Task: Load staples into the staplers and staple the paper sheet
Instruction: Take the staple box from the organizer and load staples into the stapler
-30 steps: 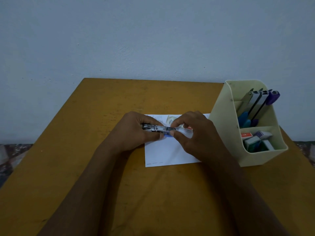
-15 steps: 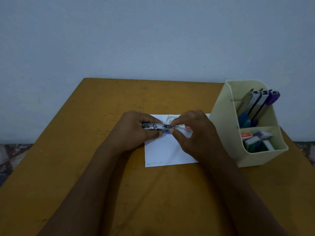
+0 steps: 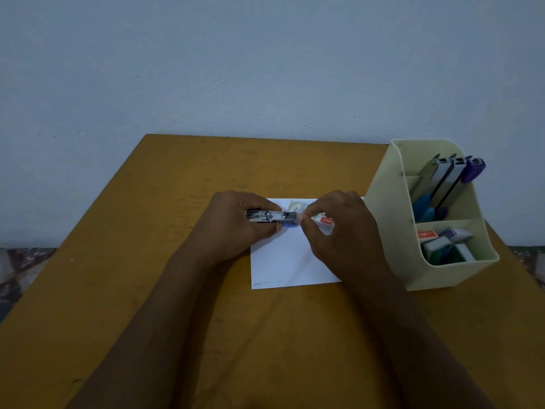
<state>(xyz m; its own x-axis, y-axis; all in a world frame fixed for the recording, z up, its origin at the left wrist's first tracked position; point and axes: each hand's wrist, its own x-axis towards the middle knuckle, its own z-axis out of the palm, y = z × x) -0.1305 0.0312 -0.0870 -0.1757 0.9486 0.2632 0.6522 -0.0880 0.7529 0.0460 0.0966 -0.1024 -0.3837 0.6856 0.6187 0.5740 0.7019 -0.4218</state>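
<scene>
While the yellow-brown wooden table (image 3: 147, 261) holds everything within my reach, its biggest item is the cream desk organiser (image 3: 392, 231), standing at my right. Three more staplers (image 3: 445, 178) stand upright in its rear compartment and several small staple boxes (image 3: 442, 243) are piled in the front one. The white paper sheet (image 3: 283, 261) lies flat between the organiser and my left forearm, and both hands are working above its far half. My left hand (image 3: 233, 228) is curled around the rear of a small metal stapler (image 3: 271, 217), holding it level above the sheet with the silver magazine channel facing up and exposed. My right hand (image 3: 345, 231) has its thumb and forefinger pinched at the front tip of that magazine, the other fingers loosely bent. A white and red staple box (image 3: 324, 224) shows in the curl of that hand, though I cannot tell whether I am gripping it or it rests on the paper. Any strip of staples between my fingertips is too small to make out. I judge this to be the loading step for this first stapler. Closing it, stapling the sheet, and loading the staplers in the organiser all remain to be done.
</scene>
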